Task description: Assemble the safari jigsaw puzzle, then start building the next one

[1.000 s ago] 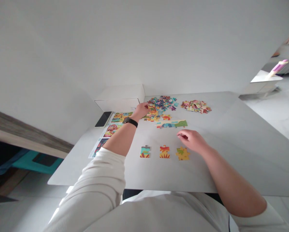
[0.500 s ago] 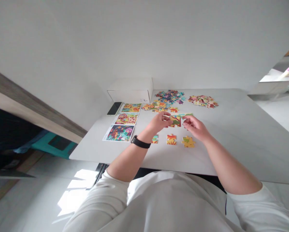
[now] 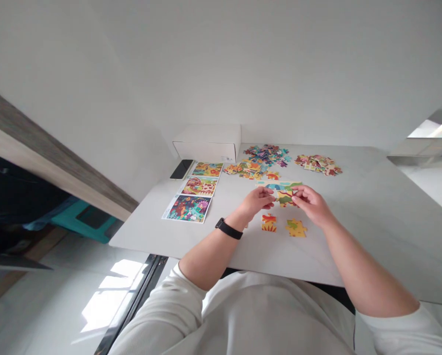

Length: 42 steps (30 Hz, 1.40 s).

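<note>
Between my hands is a yellow-and-green puzzle piece (image 3: pixel 285 198) with a dark red line on it. My right hand (image 3: pixel 313 204) pinches its right edge between thumb and fingers. My left hand (image 3: pixel 258 202), with a black watch band on the wrist, is just left of the piece, fingers loosely curled and slightly apart, a small gap from it. Just beyond lies a strip of puzzle (image 3: pixel 278 186) in blue and green, partly covered by my fingers. Nearer me lie an orange-and-yellow piece (image 3: pixel 269 223) and a yellow piece with a green patch (image 3: pixel 296 228).
At the back are a blue-purple pile of pieces (image 3: pixel 267 155), a yellow-orange pile (image 3: pixel 246 169) and a red-pink pile (image 3: pixel 318 164). To the left lie picture sheets (image 3: pixel 189 209), a phone (image 3: pixel 181 169) and a white box (image 3: pixel 206 150) against the wall.
The puzzle piece has passed from my left fingers to my right hand. My left hand has come off it. The whole view has shifted slightly.
</note>
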Motion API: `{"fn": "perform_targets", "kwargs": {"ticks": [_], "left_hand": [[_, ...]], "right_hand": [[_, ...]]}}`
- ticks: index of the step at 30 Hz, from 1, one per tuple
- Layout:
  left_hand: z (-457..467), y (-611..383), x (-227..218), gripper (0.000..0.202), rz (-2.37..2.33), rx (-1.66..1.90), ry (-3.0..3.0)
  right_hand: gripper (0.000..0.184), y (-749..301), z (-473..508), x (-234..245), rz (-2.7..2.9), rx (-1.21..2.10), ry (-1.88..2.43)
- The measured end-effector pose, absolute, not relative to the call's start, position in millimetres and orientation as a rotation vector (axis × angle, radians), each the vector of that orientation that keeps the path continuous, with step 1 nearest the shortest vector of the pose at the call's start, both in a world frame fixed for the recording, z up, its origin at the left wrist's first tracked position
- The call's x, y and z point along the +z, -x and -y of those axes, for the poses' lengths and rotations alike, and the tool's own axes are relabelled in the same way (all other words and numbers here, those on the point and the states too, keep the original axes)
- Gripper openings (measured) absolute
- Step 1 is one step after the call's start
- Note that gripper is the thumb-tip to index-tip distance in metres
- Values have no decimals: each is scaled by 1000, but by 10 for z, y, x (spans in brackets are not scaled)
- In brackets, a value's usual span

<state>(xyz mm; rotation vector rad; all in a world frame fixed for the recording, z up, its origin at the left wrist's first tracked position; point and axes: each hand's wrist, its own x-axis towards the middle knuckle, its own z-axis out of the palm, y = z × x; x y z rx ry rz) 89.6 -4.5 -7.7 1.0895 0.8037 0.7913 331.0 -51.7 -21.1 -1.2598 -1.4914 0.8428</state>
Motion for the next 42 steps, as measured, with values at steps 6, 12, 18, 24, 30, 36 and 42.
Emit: {"fn": "perform_targets", "kwargs": {"ticks": [6,12,18,24,30,36,42], "left_hand": [[73,-916,-96,41,-791,793,-1121],[65,-905,-97,44,-814,820,-1122],[70,-897,-93,48,-844,789,-1164],[88,-924,-131,45,-880,720,-1234],[134,-958,-132,44,-850,727,-1291],[153,-975,-129,47,-860,772,-1291],[164,-1002,-113,45,-905,854,-1230]], "right_hand": [[49,-3286,515,-188,1492,888,1263],[49,-3315,523,-159,1453,872,1307],[50,-3521,448,-170,1335,799,1376],[42,-3790,433,-88,1176,685,1459],[44,-3665,533,11,1301,1096,1447],[48,-3429,569,-9,1451,1281,1372],[54,-3528,529,-19,1338,1178,1406]]}}
